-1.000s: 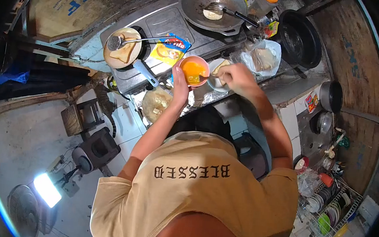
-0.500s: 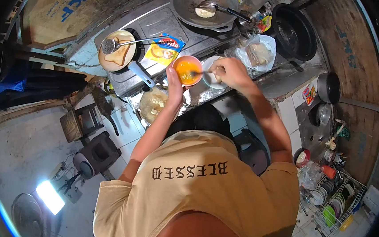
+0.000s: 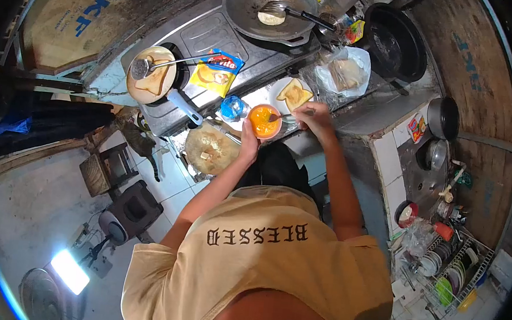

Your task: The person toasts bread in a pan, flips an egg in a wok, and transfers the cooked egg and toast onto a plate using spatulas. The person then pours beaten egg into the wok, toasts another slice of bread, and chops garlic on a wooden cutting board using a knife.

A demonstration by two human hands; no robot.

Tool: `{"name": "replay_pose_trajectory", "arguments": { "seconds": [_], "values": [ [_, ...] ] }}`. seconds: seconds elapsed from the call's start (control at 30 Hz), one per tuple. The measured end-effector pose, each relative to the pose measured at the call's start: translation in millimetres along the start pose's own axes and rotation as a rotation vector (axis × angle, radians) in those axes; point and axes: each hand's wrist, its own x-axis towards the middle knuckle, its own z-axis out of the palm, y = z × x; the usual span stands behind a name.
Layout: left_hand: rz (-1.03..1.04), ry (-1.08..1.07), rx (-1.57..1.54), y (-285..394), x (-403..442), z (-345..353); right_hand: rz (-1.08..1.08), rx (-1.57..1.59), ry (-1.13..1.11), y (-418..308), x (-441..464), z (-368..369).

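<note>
My left hand [image 3: 250, 140] is closed around the side of a small orange bowl [image 3: 260, 135] of beaten yellow-orange egg [image 3: 263, 119]. Pinched in my right hand [image 3: 317, 123] is a thin metal fork or spoon [image 3: 283, 117], its head inside the bowl; I cannot make out which. Just beyond the bowl, a browned slice of bread [image 3: 295, 95] rests on a white plate [image 3: 277, 98]. A blue-and-white wrapper or tub [image 3: 232, 108] sits left of the bowl. Below my left forearm lies a round board [image 3: 204, 151] with a knife [image 3: 227, 132] and a small pale piece.
On the stove, a pan [image 3: 135, 93] with a blue handle holds bread and a metal ladle [image 3: 142, 67]. A yellow-blue packet [image 3: 216, 75] lies beside it. Behind stand a wok [image 3: 237, 14] with a spatula, bagged bread [image 3: 347, 73] and a black basin [image 3: 390, 65].
Both hands and the bowl have shifted down toward my body and slightly right. The bread slice and the blue-and-white item now show. The utensil stays in the egg.
</note>
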Motion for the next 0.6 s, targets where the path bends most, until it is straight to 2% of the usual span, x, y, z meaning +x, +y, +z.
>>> {"name": "replay_pose_trajectory", "arguments": {
  "seconds": [0.03, 0.1, 0.17, 0.2, 0.23, 0.3, 0.37, 0.43, 0.5, 0.53, 0.6],
  "values": [
    [0.031, -0.051, 0.029, -23.0, 9.5, -11.6, 0.028, 0.217, 0.062, 15.4, 4.9, 2.4],
    [-0.026, 0.005, -0.028, -47.4, 17.6, -14.4, 0.012, 0.23, 0.078, 66.5, 24.9, 14.1],
    [-0.07, 0.067, -0.09, -56.5, 26.4, -6.2, -0.001, -0.103, 0.211, 114.2, 53.7, 28.4],
    [-0.096, 0.129, -0.181, -59.3, 30.1, -2.6, -0.034, 0.025, 0.128, 122.6, 59.1, 34.3],
    [-0.12, 0.19, -0.271, -65.1, 37.1, -4.1, 0.13, 0.166, 0.027, 125.1, 63.9, 40.4],
    [-0.134, 0.198, -0.218, -91.5, 61.0, -29.3, 0.32, 0.392, -0.057, 133.1, 78.7, 50.6],
    [-0.141, 0.1, -0.172, -116.3, 77.1, -50.7, 0.342, 0.403, -0.101, 141.2, 96.8, 56.1],
    [-0.093, 0.109, -0.196, -116.6, 86.7, -49.0, 0.309, 0.371, -0.134, 147.7, 120.9, 62.0],
    [-0.157, 0.214, -0.157, -118.5, 97.3, -51.7, 0.286, 0.333, -0.122, 157.5, 141.4, 69.7],
    [-0.24, 0.31, -0.13, -121.6, 103.4, -52.2, 0.236, 0.259, -0.164, 162.9, 154.0, 74.1],
    [-0.242, 0.384, -0.123, -128.7, 111.2, -53.1, 0.062, 0.077, -0.198, 182.2, 178.1, 82.8]
  ]
}}
